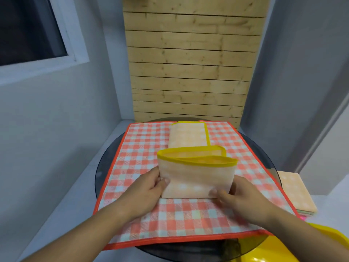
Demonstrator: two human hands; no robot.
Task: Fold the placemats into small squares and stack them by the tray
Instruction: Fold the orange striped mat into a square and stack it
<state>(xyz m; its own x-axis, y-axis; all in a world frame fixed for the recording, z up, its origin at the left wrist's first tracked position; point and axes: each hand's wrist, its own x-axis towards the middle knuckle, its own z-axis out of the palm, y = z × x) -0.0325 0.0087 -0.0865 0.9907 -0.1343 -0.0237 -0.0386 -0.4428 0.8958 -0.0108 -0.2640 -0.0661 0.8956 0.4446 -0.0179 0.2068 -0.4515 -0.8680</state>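
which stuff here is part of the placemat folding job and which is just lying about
Job: yellow-trimmed placemat, gripped by left hand and right hand; red checked placemat under it; folded stack; yellow tray.
Just there: wooden panel, glass table, window.

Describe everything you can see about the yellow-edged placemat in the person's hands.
The yellow-edged placemat is pale orange with faint white checks and is bound in a bright yellow trim. It looks like a thin, stiffish woven material. It is partly folded: the far part lies flat, while the near part stands up, doubled over, with its top layers gaping open. The left hand pinches its left edge and the right hand its lower right corner. It rests on a red-checked placemat.
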